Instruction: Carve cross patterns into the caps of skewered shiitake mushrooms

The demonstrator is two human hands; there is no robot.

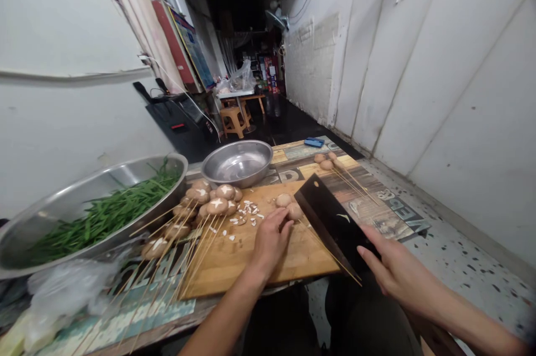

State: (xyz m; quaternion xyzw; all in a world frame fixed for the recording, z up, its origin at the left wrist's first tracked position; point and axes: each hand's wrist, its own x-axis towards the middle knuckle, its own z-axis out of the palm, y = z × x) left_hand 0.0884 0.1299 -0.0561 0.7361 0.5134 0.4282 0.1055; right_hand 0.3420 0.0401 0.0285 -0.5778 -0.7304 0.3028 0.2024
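Observation:
My right hand (396, 261) grips a dark, broad-bladed cleaver (324, 213), its blade slanting over the right side of the wooden cutting board (251, 261). My left hand (270, 236) has its fingers bent against a skewered mushroom (295, 211) on the board, just left of the blade. Touching that one is another brown mushroom (283, 200). Beneath the cleaver, thin bamboo skewers (314, 237) run toward the board's near right edge. White mushroom trimmings (250, 208) lie left of my left hand. Skewered mushrooms with star-shaped cuts (218, 206) are piled at the board's left edge.
On the left stands a large metal basin (182, 169) of cut green vegetables, with a plastic bag (71, 283) before it. A metal bowl (238, 163) sits behind the board. Uncut skewered mushrooms (325, 164) and a blue object (314, 142) lie at the table's far right.

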